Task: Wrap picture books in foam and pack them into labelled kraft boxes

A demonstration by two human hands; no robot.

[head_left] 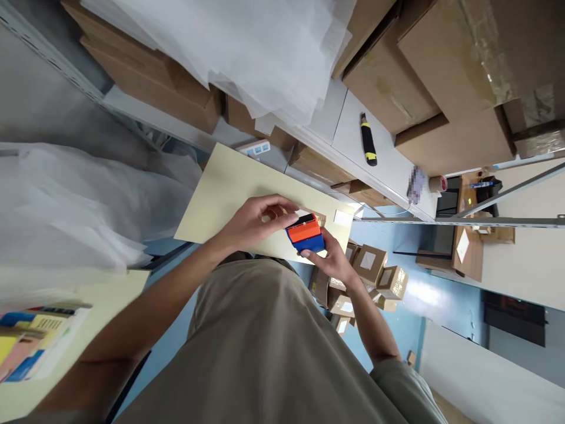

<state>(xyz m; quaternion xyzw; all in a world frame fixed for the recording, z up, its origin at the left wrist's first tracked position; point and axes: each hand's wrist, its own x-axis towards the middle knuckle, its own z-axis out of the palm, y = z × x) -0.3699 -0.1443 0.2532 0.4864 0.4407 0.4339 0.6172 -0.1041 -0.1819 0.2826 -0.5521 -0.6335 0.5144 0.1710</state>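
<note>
A small box (304,233) with orange-red, blue and black bands is held above the pale yellow tabletop (229,182). My right hand (332,257) grips its lower right side, with the thumb along the blue edge. On the other side, my left hand (260,221) has its fingers curved and apart. Its thumb tip is at the box's upper left corner; whether it presses on the box I cannot tell. Just beyond the box lies a white label or card (343,218) on the tabletop.
A shelf (348,135) above the table carries a black-and-yellow utility knife (368,140), a tape roll (438,184) and cardboard boxes (392,88). White wrapping sheets (273,53) overhang it. Several labelled cartons (371,263) stand on the blue floor; colourful packages (35,341) lie at left.
</note>
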